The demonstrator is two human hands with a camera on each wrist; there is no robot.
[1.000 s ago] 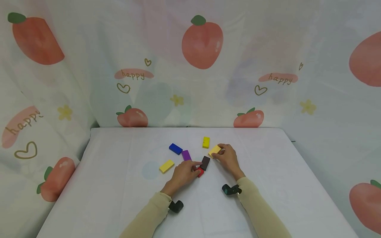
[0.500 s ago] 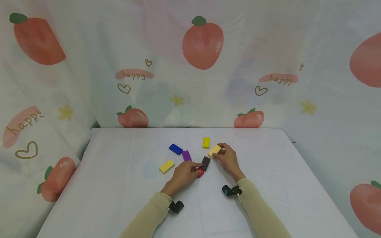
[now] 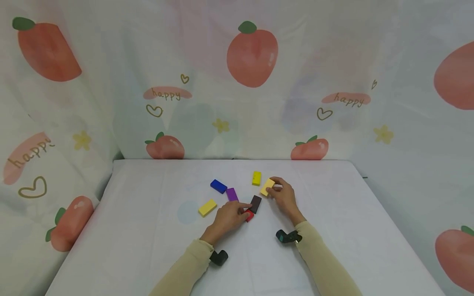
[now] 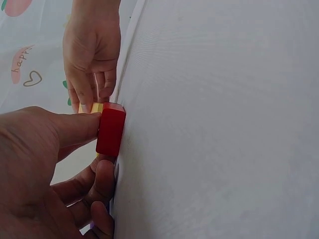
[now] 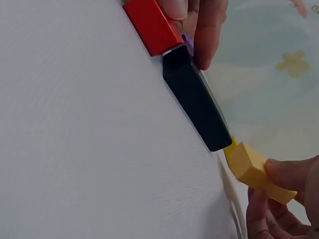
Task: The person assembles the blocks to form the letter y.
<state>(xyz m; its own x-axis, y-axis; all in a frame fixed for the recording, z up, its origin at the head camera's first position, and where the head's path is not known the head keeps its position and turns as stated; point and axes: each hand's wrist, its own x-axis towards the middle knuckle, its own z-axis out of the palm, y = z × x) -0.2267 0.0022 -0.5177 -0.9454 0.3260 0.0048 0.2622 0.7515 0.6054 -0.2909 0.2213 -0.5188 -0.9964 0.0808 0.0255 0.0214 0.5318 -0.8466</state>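
Near the table's middle my left hand pinches a red block between thumb and fingers. Its index finger reaches to a black block, whose end meets the red block's end in the right wrist view. My right hand holds a pale yellow block between thumb and fingers, tilted, just beyond the black block's far end. A bright yellow block lies behind it on the table. Left of the hands lie a purple block, partly hidden by the left hand, and a blue block.
Another yellow block lies left of my left hand on the white-covered table. A fruit-printed curtain stands at the table's back edge and along the sides. Small black cameras sit on both wrists.
My right hand turns the pale yellow block slightly and shifts it a little to the right. The left hand and the blocks lying on the table keep their places.
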